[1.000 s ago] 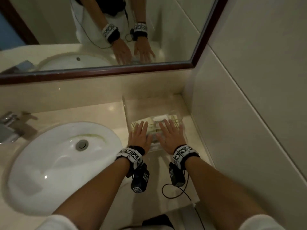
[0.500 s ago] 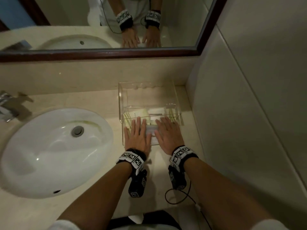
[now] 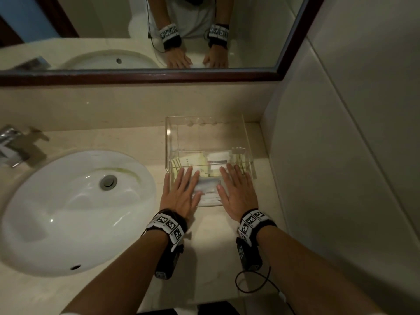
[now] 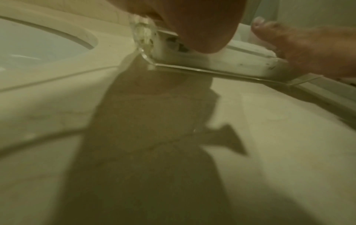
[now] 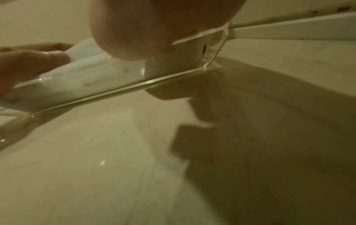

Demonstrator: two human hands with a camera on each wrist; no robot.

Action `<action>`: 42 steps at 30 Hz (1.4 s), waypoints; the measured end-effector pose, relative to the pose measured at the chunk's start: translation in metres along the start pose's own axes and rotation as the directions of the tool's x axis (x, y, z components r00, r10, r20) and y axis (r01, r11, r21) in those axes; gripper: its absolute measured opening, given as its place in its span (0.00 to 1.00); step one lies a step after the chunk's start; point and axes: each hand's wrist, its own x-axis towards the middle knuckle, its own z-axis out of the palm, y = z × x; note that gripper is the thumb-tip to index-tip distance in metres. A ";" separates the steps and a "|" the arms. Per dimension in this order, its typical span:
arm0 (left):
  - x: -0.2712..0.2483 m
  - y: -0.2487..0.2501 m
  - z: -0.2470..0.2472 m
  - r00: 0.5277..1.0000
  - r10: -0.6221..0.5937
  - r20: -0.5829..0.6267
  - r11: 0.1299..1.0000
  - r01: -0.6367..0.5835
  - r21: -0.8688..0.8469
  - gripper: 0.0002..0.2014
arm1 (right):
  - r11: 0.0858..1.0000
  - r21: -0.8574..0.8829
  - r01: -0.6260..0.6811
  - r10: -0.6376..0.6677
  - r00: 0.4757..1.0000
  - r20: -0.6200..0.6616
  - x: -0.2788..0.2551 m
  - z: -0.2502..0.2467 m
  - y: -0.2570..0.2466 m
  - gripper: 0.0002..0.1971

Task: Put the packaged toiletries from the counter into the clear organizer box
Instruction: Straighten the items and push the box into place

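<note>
Beige stone makes the desk [image 3: 127, 142] in this small bathroom, with a white sink [image 3: 68, 212] on the left, a mirror [image 3: 136, 30] above and a tiled wall on the right. From the head view, the clear organizer box [image 3: 205, 130] stands at the back right corner of the desk, close to the wall. Inside its near part lie the packaged toiletries [image 3: 204, 161]: pale yellow and white packets, side by side. The left hand [image 3: 180, 192] and the right hand [image 3: 237, 193] both lie flat on top of the near part of the box, fingers straight and a little spread, holding nothing. I see no packet on the bare desk around the box, so I judge that the filling is done or nearly done, and the hands only press or settle the box.

From the left wrist view, the heel of the left hand [image 4: 202, 27] rests on the near edge of the clear organizer box [image 4: 212, 71], and the right hand [image 4: 308, 47] lies further along the same edge. White packets show through the clear wall.

From the right wrist view, the right hand [image 5: 154, 27] presses on the box edge [image 5: 134, 86], and the left hand [image 5: 29, 64] is at the far end. A pale packet [image 5: 86, 76] lies behind the clear wall, inside.
</note>
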 end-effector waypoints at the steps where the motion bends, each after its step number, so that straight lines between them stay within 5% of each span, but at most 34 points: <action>1: -0.001 -0.002 -0.001 1.000 0.004 0.007 1.000 -0.004 0.002 0.33 | 1.000 -0.009 -0.002 0.002 1.000 -0.009 -0.001 0.000 0.001 0.30; 9: -0.015 0.003 0.001 0.997 0.069 -0.046 0.997 -0.068 0.021 0.32 | 0.993 -0.027 0.114 -0.112 0.991 0.071 -0.016 -0.001 -0.012 0.32; 26: -0.017 -0.011 -0.006 1.000 -0.006 -0.013 0.997 0.007 0.076 0.35 | 0.983 -0.106 -0.149 0.152 0.988 0.018 -0.022 0.003 0.006 0.36; 42: -0.014 -0.007 -0.009 0.997 -0.046 -0.058 0.998 0.043 -0.042 0.32 | 0.976 -0.136 -0.172 0.168 0.985 -0.041 -0.014 -0.005 0.005 0.33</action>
